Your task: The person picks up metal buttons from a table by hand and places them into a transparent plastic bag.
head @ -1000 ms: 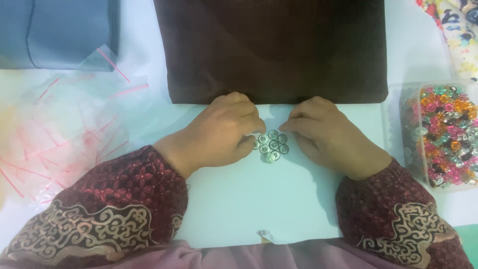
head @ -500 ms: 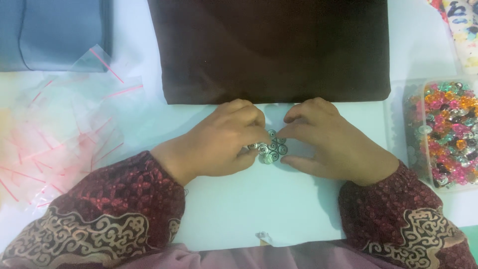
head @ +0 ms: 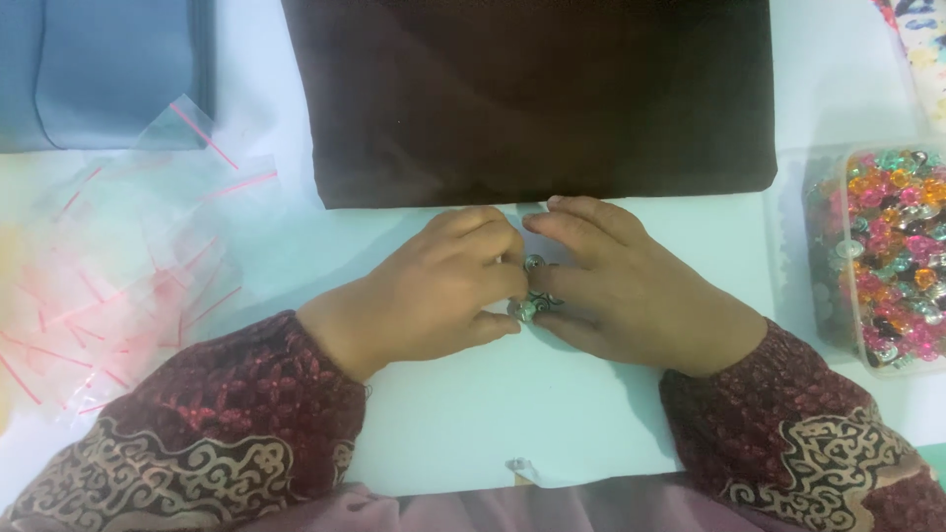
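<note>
A small cluster of silver metal buttons (head: 532, 294) lies on the white table (head: 512, 414), squeezed between my two hands. My left hand (head: 434, 291) cups the cluster from the left, its curled fingertips touching the buttons. From the right, my right hand (head: 631, 296) presses against the same pile, fingers bent over it. Most of the buttons are hidden by my fingers. Both wrists wear dark red patterned sleeves.
A folded dark brown cloth (head: 532, 99) lies just behind my hands. Grey-blue fabric (head: 99, 69) sits at the far left, with several clear zip bags (head: 128, 276) with red strips below it. A clear plastic box of colourful beads (head: 887, 256) stands at the right.
My hands have come together around the buttons, gathering the spread cluster into a tight pile that is now mostly covered by my fingers.
</note>
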